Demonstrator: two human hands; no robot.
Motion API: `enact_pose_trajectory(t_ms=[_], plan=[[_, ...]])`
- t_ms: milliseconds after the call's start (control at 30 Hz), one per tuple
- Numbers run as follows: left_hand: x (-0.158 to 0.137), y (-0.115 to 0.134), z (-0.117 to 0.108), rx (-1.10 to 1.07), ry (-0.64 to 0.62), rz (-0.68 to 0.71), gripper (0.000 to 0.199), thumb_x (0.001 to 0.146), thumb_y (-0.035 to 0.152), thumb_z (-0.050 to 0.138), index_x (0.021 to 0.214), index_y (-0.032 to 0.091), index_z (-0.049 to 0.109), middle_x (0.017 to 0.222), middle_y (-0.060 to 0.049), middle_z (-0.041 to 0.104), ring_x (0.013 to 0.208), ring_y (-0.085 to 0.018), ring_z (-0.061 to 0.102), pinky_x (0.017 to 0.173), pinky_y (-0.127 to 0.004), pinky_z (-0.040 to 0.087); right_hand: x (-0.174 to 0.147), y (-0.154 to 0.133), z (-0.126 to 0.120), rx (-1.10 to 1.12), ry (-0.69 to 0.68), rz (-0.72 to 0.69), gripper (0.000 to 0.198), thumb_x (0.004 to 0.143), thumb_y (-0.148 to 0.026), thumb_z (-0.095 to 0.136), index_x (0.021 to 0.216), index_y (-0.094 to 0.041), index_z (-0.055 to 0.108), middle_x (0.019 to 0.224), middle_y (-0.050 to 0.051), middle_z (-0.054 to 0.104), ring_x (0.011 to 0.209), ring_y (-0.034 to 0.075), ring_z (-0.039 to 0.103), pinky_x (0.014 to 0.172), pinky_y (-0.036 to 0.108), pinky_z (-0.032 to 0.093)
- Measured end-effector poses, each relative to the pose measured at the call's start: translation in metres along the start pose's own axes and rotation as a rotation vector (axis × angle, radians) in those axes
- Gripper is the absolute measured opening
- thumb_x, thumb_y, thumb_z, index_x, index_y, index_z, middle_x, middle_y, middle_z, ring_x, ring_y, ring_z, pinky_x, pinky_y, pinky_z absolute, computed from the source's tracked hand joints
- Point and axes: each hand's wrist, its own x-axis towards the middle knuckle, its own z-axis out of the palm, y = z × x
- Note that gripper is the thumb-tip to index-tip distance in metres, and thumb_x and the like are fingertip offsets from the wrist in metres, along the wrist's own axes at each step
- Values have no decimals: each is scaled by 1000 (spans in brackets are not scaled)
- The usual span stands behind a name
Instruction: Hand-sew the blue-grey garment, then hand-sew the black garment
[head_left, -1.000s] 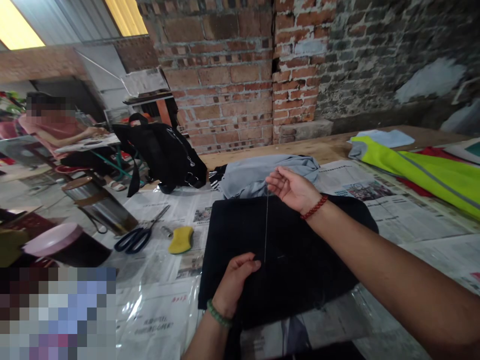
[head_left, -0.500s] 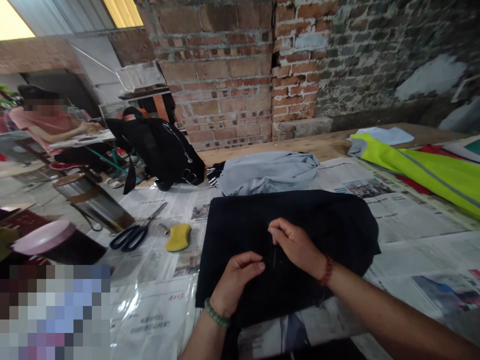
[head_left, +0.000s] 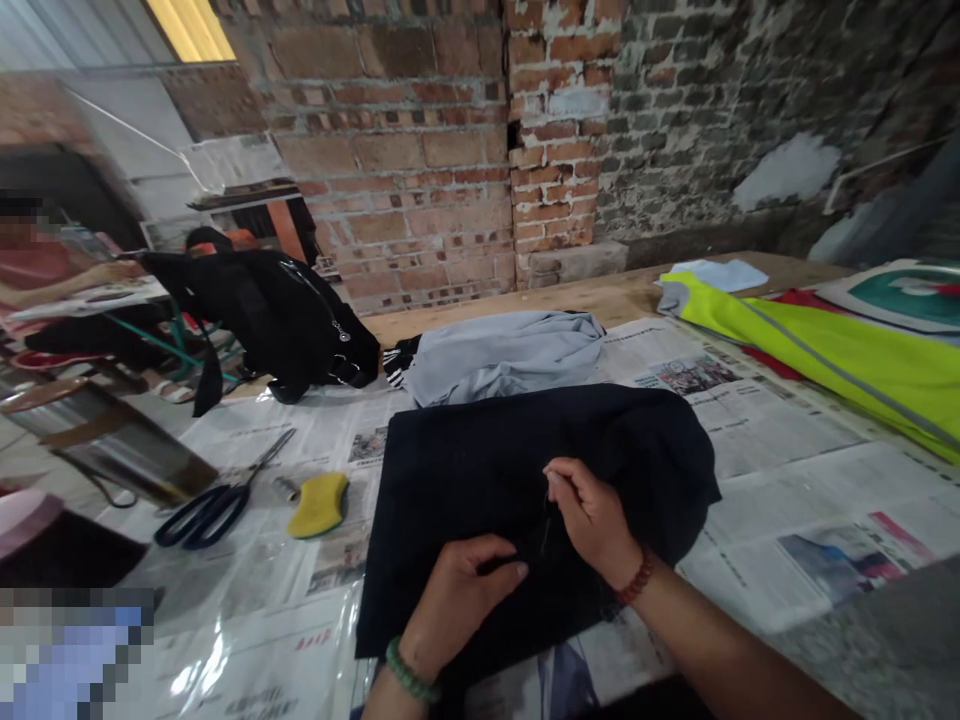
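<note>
Dark navy cloth (head_left: 465,450), folded flat, lies in front of me. My left hand (head_left: 461,590) rests on its lower part, thumb and forefinger apart with a gap between the tips; the other fingers are tucked from sight. Over the middle of the cloth, my right hand (head_left: 589,515) is closed in a pinch. A thin dark thread (head_left: 546,530) hangs from these fingertips down toward the cloth. Whether a needle is in the pinch is too small to tell.
Left of the cloth lie a yellow sponge (head_left: 319,505) and scissors (head_left: 217,505), beside a steel flask (head_left: 112,440). Behind are a black backpack (head_left: 262,320) and grey clothing (head_left: 502,350). A neon vest (head_left: 825,350) and an iron (head_left: 900,295) lie right. Another person (head_left: 45,270) sits far left.
The view has swung rightward, so the surroundings sit further left and the iron shows more. My right hand has shifted slightly over the cloth, still pinched; my left hand stays on it.
</note>
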Motion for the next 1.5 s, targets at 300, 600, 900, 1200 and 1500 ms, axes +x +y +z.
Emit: enact_pose_trajectory(t_ms=[300, 600, 900, 1200, 1500], plan=[[-3, -2, -2, -194, 111, -132, 12, 60, 27, 68, 60, 16, 64, 50, 5, 47, 47, -8, 36, 45, -18, 28, -16, -30, -29, -73, -13, -311, 20, 84, -13, 45, 99, -24, 53, 78, 1, 61, 72, 13, 57, 69, 27, 44], [-4, -2, -2, -121, 153, -49, 9, 59, 24, 68, 61, 17, 63, 53, 4, 49, 53, -10, 41, 52, -18, 33, -60, -37, -14, -254, -414, -17, 19, 86, -17, 36, 82, -22, 54, 66, -3, 62, 60, 12, 58, 57, 24, 37], [-4, -7, 0, -79, 144, 17, 7, 61, 23, 66, 63, 17, 63, 55, 5, 52, 54, -9, 43, 52, -17, 35, -60, -35, -8, -411, -489, 27, 22, 86, -17, 33, 76, -22, 53, 60, -3, 58, 57, 12, 54, 58, 23, 30], [-6, -9, 5, 143, 124, 245, 9, 69, 21, 62, 63, 17, 67, 59, 1, 59, 57, -11, 52, 53, -19, 40, -58, -40, 4, -508, -484, 64, 24, 87, -16, 28, 79, -20, 50, 62, 0, 61, 59, 16, 58, 55, 26, 28], [-5, -13, 4, 240, 171, 513, 17, 70, 3, 54, 71, 18, 64, 70, 0, 65, 65, -11, 60, 61, -18, 46, -41, -48, -23, -319, -416, 61, 14, 85, -22, 38, 86, -20, 51, 67, 0, 60, 59, 13, 58, 54, 23, 36]])
